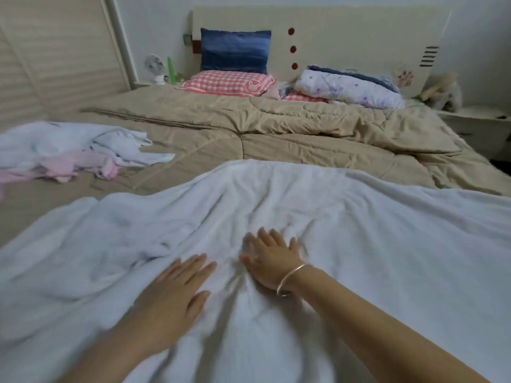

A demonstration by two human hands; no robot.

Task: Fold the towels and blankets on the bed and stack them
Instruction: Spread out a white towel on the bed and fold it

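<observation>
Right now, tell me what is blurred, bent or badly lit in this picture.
Head view: the right hand is smeared by motion on the white blanket; the left hand is sharper; wide-angle distortion slants the wardrobe; light is dim and even, without glare, with faint shadows beneath the hands.

I see both hands lying flat with straight fingers on a wrinkled white blanket [359, 217] spread over the near end of the bed: the left hand [177, 286] nearer me, the right hand [272, 258] just beyond it, a metal bangle [290, 280] on its wrist. To the left, a loose heap of white and pink towels [77, 150] lies on the tan quilt [304, 125]. By the headboard [345, 31] I make out a blue pillow [235, 49] standing behind a pink checked pillow [226, 82], and a floral bundle [348, 88].
</observation>
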